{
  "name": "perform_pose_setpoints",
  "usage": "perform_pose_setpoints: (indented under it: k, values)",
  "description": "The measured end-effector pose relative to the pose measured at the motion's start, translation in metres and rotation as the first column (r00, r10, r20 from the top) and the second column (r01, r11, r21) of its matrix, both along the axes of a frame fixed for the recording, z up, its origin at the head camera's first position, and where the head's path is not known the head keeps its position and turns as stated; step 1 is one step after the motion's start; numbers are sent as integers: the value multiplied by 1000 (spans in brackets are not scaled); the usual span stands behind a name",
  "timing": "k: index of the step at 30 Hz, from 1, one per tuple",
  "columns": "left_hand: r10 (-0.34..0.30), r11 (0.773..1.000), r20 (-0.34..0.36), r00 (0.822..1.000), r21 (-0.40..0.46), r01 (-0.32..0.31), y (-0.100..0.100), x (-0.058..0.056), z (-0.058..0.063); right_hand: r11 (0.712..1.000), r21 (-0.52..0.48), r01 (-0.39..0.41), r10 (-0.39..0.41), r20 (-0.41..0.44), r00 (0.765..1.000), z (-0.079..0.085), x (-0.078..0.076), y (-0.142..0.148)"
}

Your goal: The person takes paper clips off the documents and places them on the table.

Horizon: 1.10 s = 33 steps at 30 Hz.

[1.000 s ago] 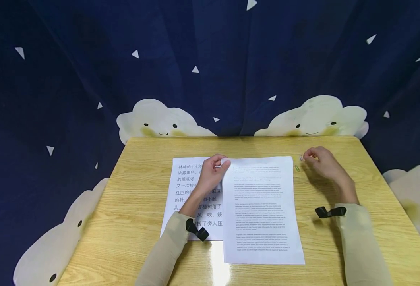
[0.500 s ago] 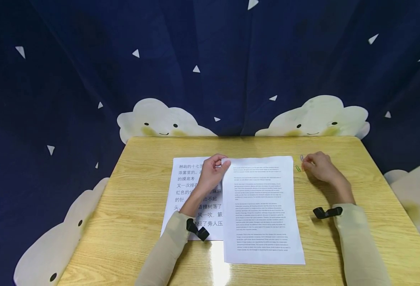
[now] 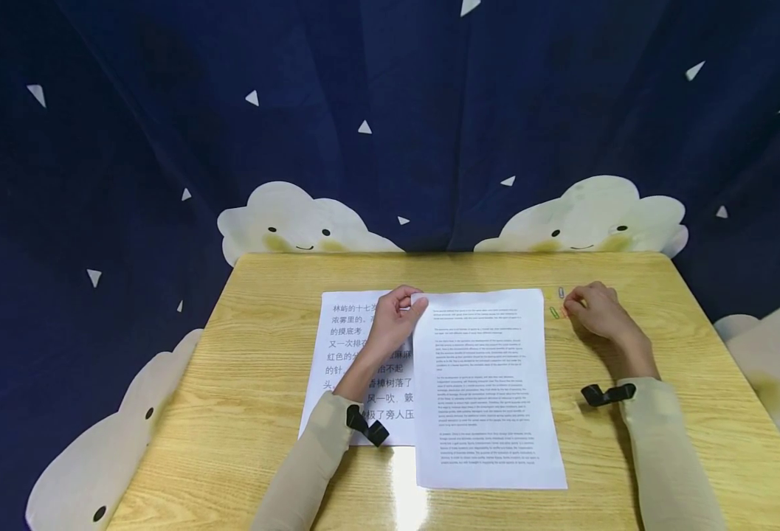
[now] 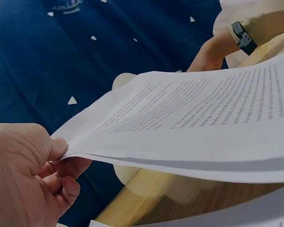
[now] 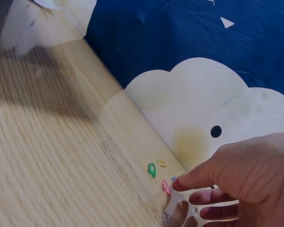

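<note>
My left hand (image 3: 396, 318) pinches the top left corner of a printed sheet of paper (image 3: 482, 391) between thumb and fingers. In the left wrist view the paper's near edge (image 4: 189, 165) bows up off the table, with a shaded layer showing beneath it. Over at the right, my right hand (image 3: 597, 311) is low over several paper clips, thumb straight and other fingers loosely bent. Its thumb tip is beside a pink clip (image 5: 165, 187) and overlaps a blue clip (image 5: 174, 178). A green clip (image 5: 152, 170) and a yellow clip (image 5: 162, 163) lie close by.
A second sheet with large Chinese print (image 3: 336, 361) lies to the left, partly under the first sheet and my left forearm. Behind the wooden table (image 3: 230, 413) hangs a dark blue curtain (image 3: 416, 110) with cloud shapes.
My right hand has come slightly towards me from beside the blue clip to the pink clip, which now shows at its fingertips. My left hand has stayed on the paper's corner.
</note>
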<state>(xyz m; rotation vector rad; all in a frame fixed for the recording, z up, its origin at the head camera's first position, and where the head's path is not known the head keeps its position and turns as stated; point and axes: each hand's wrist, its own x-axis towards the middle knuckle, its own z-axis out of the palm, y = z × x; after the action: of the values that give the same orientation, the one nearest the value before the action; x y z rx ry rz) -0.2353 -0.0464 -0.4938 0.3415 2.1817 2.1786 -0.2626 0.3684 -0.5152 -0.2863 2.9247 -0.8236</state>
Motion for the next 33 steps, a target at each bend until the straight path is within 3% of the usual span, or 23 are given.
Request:
perform_pose_setpoints:
  k: [11,25,30,33]
  values:
    - [41,997,3,999,-72,-40,0,-3,-7,998,-16,59,-59,14,998,3,0,-2]
    - [136,959,-44,990,-245,-143,20,-49,-19,998,-37,47,-51,-101,994,12,-5,-12]
    - [118,958,-31,992,-258,-123,21,-57,-25,997,-56,45,-53,-137,989,19,-6,-27]
    - [113,944,-64,992,-305,-127,20,-59,-26,996,-84,31,-44,-157,987,28,-4,-38]
